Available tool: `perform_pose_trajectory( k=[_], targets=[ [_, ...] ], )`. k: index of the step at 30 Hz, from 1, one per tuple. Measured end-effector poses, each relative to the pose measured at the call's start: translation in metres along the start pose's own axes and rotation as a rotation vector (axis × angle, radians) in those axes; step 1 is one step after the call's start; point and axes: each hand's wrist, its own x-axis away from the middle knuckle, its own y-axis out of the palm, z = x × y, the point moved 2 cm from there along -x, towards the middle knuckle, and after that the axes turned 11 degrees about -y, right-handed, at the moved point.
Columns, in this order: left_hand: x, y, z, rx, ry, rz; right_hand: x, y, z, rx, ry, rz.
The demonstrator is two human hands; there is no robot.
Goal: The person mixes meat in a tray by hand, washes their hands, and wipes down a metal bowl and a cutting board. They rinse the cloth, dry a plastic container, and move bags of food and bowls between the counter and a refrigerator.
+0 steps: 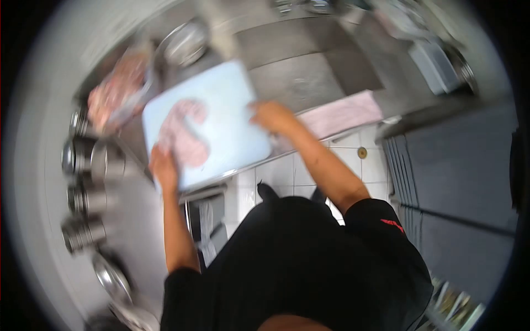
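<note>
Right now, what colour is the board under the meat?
The board is pale blue, seen best in the head view.

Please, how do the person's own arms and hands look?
The left hand and right hand are bare. The left sleeve and right sleeve are short and black; the right one has a small red marking, too blurred to read.
</note>
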Motion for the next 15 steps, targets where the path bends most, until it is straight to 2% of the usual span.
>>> perform_pose_trajectory(
  k=[1,2,3,4,5,6,7,9,10,11,12,13,14,15],
  targets=[
    [-0.006,-0.005,-0.007,0.194,0.024,-0.086,0.02,0.017,0.016,0.126,-0.252,0.155],
    [-0.016,0.027,-0.063,0.358,-0.246,-0.039,0.059,-0.007,-0.002,0.152,-0.295,0.203],
    [-0.021,0.004,-0.043,0.642,-0.347,-0.051,0.099,-0.014,-0.001,-0.012,-0.361,0.38],
    [-0.031,-0.014,-0.033,0.282,-0.433,0.035,0.135,-0.013,0.01,-0.092,-0.326,0.408],
    [-0.017,-0.03,0.003,0.194,-0.334,0.167,0.184,-0.04,0.005,-0.146,-0.143,0.297],
    [-0.009,-0.046,0.053,0.286,-0.311,0.181,0.231,-0.049,0.03,-0.182,0.006,0.304],
    [-0.008,-0.039,0.098,0.444,-0.24,0.114,0.274,-0.048,0.051,-0.229,0.14,0.306],
    [0.011,-0.029,0.173,0.732,-0.145,0.008,0.37,-0.033,0.117,0.055,0.363,0.227],
    [0.019,-0.007,0.219,0.78,0.005,-0.061,0.422,-0.025,0.141,0.029,0.603,0.301],
    [0.045,0.001,0.285,1.003,-0.046,-0.282,0.47,-0.032,0.15,-0.094,0.717,0.344],
    [0.065,0.009,0.349,1.068,0.069,-0.422,0.517,-0.039,0.155,-0.28,0.746,0.518],
    [0.09,0.009,0.402,0.942,-0.052,-0.579,0.558,-0.04,0.158,-0.247,0.811,0.645],
    [0.108,0.021,0.443,0.791,-0.012,-0.618,0.601,-0.04,0.159,-0.238,0.844,0.794],
    [0.123,0.047,0.473,0.828,0.183,-0.615,0.636,-0.046,0.152,-0.271,0.904,0.909]
  ],
)
